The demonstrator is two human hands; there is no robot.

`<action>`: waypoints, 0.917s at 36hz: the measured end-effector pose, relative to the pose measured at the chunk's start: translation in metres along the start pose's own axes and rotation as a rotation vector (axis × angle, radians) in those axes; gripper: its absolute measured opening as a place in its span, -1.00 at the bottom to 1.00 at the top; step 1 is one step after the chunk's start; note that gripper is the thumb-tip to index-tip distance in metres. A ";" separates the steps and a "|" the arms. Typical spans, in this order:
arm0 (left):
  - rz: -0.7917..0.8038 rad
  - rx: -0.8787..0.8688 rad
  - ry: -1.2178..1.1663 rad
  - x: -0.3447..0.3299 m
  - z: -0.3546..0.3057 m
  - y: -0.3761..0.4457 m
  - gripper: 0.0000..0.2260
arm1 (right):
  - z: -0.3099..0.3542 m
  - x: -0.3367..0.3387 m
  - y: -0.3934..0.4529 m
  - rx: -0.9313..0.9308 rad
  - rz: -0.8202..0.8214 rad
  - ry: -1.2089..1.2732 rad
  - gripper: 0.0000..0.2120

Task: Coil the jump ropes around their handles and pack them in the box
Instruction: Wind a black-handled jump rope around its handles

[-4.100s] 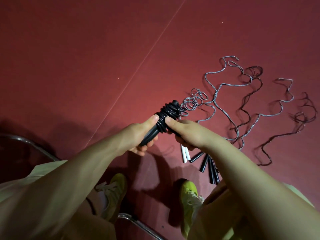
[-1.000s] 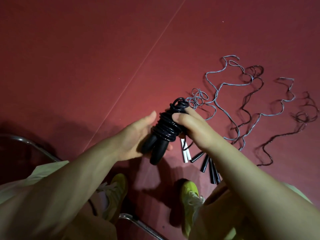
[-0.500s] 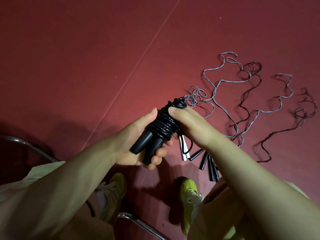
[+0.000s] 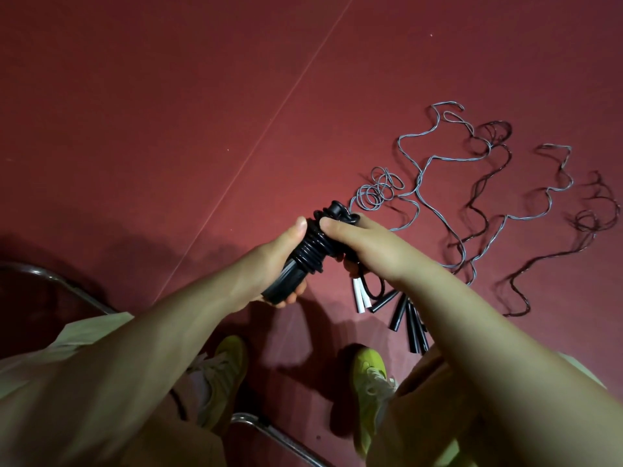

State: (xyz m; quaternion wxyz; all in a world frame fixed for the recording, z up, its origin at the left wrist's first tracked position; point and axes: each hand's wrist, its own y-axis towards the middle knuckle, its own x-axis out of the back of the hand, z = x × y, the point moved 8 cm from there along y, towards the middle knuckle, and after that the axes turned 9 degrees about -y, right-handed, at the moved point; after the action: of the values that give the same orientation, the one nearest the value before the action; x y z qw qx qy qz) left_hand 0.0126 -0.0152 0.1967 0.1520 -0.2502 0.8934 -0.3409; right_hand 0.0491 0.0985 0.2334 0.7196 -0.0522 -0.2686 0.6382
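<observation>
A black jump rope [image 4: 312, 251] is coiled tightly around its two black handles, held above the red floor. My left hand [image 4: 279, 261] grips the lower end of the handles, thumb up along the coil. My right hand [image 4: 364, 244] grips the upper coil from the right, thumb pressed on the turns, and a short loop of black rope [image 4: 372, 289] hangs below it. Several uncoiled ropes lie on the floor to the right: a grey one [image 4: 421, 170] and a dark one [image 4: 485, 193]. Their black handles [image 4: 404, 315] and white handles [image 4: 360, 298] lie under my right forearm. No box is in view.
The red floor [image 4: 168, 112] has a thin pale seam line [image 4: 269, 119] running diagonally. A metal chair frame [image 4: 269, 433] shows at the bottom and at the left edge. My yellow-green shoes [image 4: 369, 372] stand below the hands.
The bundle has turned and my left hand has closed round the handle ends. My right hand has shifted its grip on the upper coil, tightening the last turns.
</observation>
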 end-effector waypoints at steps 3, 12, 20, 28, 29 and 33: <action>-0.027 -0.057 0.016 0.000 -0.007 -0.004 -0.27 | 0.005 0.003 -0.001 0.031 -0.022 0.030 -0.80; -0.059 -0.151 -0.113 0.004 -0.020 -0.010 -0.62 | 0.015 0.002 -0.009 0.093 0.057 0.048 -0.82; 0.045 -0.354 -0.026 -0.007 -0.038 -0.019 -0.70 | 0.020 -0.005 -0.012 0.131 0.130 0.027 -0.84; -0.148 -0.392 -0.194 0.020 -0.041 -0.012 -0.86 | -0.004 0.011 -0.009 -0.110 0.102 0.042 -0.68; -0.172 -0.394 -0.229 0.024 -0.042 -0.012 -0.88 | -0.008 0.015 -0.008 -0.135 0.078 0.053 -0.69; -0.225 -0.384 -0.349 0.032 -0.044 -0.012 -0.90 | -0.014 0.027 -0.004 -0.148 -0.011 0.077 -0.79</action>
State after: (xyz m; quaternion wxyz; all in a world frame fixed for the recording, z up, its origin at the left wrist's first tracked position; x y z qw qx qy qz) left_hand -0.0298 -0.0170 0.2337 0.2147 -0.4271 0.8684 -0.1318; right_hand 0.0595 0.1269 0.2320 0.7271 -0.1283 -0.2874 0.6101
